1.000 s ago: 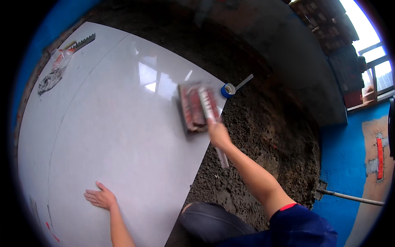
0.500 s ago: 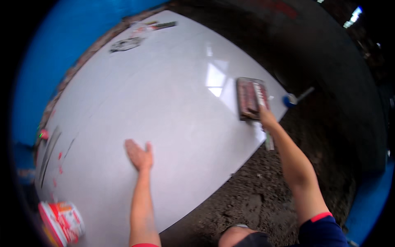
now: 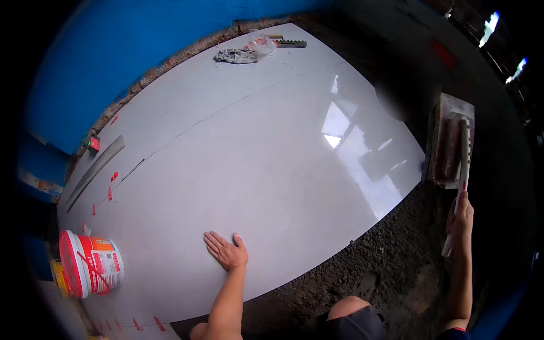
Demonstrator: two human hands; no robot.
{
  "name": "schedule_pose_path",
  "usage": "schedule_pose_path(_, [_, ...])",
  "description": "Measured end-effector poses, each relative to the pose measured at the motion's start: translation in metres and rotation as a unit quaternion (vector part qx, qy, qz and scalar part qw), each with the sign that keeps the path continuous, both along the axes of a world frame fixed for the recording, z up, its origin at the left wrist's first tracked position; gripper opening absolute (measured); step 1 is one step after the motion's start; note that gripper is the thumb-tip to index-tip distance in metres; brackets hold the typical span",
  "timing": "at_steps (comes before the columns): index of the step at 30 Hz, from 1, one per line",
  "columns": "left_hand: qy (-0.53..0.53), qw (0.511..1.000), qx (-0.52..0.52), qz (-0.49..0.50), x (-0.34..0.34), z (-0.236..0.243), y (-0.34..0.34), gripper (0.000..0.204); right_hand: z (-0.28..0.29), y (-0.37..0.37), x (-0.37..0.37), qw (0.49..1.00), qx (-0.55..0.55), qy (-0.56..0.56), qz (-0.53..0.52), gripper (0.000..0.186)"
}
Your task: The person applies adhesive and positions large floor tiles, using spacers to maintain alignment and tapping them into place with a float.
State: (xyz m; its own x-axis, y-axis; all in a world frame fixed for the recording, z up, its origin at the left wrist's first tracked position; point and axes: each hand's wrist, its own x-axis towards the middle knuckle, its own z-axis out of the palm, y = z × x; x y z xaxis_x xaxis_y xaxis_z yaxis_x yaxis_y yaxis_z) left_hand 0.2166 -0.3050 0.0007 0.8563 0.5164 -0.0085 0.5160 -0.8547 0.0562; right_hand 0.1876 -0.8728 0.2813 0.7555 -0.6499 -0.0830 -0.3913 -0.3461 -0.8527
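Observation:
My left hand (image 3: 225, 249) lies flat, fingers spread, on a large glossy pale-grey tile (image 3: 255, 187). Off the tile's right edge, my right hand (image 3: 460, 221) grips the long handle of a flat-headed tamper (image 3: 447, 144). Its worn rectangular head has a dark red-brown middle and points away from me, beside the tile's right corner. The fingers wrap round the handle's lower part. Below my right hand is dark, crumbly mortar (image 3: 385, 255).
A red-and-white bucket (image 3: 99, 263) stands at the left. Red wedges (image 3: 136, 324) line the tile joints. A long grey strip (image 3: 96, 173) and a small red device (image 3: 93, 144) sit by the blue wall (image 3: 141, 51). A notched trowel (image 3: 292, 43) and crumpled bag (image 3: 235, 55) lie at the back.
My right hand has carried the tamper rightward, from over the tile to beyond its right edge. My left hand stays at the tile, somewhat closer to me. The whole view has shifted.

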Motion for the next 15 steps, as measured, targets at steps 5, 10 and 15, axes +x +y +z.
schedule_pose_path(5, [-0.012, 1.0, 0.001, 0.009, 0.001, -0.007, 0.0, 0.085, -0.109, 0.124, 0.02, 0.995, -0.079, 0.053, 0.025, 0.054])
schedule_pose_path(10, [-0.036, 0.999, 0.025, 0.001, 0.001, -0.014, 0.006, 0.082, -0.193, 0.234, 0.153, 0.924, 0.007, 0.286, 0.255, 0.077])
schedule_pose_path(15, [-0.007, 0.996, 0.084, -0.005, 0.0, -0.025, 0.007, 0.078, -0.205, 0.269, 0.185, 0.868, 0.105, 0.223, 0.431, 0.072])
